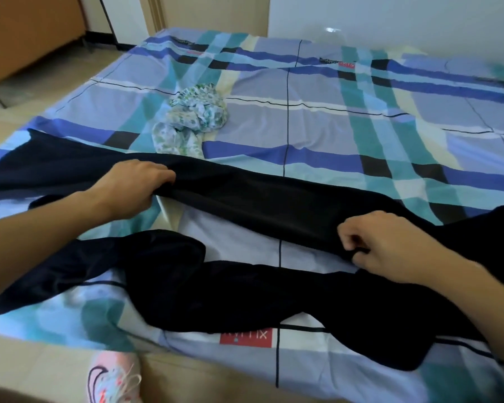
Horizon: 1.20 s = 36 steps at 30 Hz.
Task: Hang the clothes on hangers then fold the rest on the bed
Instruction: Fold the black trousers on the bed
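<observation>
Our left hand (134,184), at nine o'clock, has its fingers curled round the upper leg of the dark trousers (245,199). The trousers lie sprawled across the near half of the bed (361,117). A crumpled floral garment (192,117) sits toward twelve o'clock, just beyond them. At three o'clock the fingers of our right hand (390,248) pinch the same leg's edge. The cloth looks slick. If we pull unevenly, we judge the leg could twist, or the bunched lower leg could slide off the near edge.

Smooth dark cloth trousers (245,196)
</observation>
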Each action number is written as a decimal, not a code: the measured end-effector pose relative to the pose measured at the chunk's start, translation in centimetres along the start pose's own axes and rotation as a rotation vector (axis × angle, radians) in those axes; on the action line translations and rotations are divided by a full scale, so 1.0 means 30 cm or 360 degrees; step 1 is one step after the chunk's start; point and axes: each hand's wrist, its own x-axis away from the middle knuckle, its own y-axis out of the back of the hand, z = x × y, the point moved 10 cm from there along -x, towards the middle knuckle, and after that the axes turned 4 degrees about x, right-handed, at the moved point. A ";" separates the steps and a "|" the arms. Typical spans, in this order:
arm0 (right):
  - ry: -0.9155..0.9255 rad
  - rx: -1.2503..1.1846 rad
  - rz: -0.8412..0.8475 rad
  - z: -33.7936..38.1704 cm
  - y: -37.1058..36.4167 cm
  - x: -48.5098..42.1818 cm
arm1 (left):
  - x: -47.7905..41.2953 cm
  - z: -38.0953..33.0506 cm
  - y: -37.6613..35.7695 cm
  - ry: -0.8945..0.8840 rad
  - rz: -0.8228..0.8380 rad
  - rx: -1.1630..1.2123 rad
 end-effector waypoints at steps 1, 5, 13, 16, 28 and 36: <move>0.0034 -0.0061 0.0010 -0.010 0.015 0.013 | 0.003 0.029 0.008 0.0045 0.0002 0.0018; 0.0068 0.0025 0.0341 -0.009 -0.058 0.034 | 0.074 0.089 -0.101 0.0016 0.0463 0.0143; 0.0214 -0.0008 0.0384 0.108 -0.110 -0.076 | 0.251 0.326 -0.134 0.0353 0.0495 -0.0253; 0.0296 -0.0174 0.0183 0.248 -0.055 -0.170 | 0.327 0.458 -0.145 0.0569 0.0413 -0.0299; 0.0295 -0.0620 0.0327 0.725 -0.063 -0.268 | 0.433 0.222 0.075 0.0222 0.0021 0.0878; 0.0167 -0.0479 0.0392 0.485 -0.066 -0.035 | 0.392 0.035 0.048 0.0164 0.0468 0.0757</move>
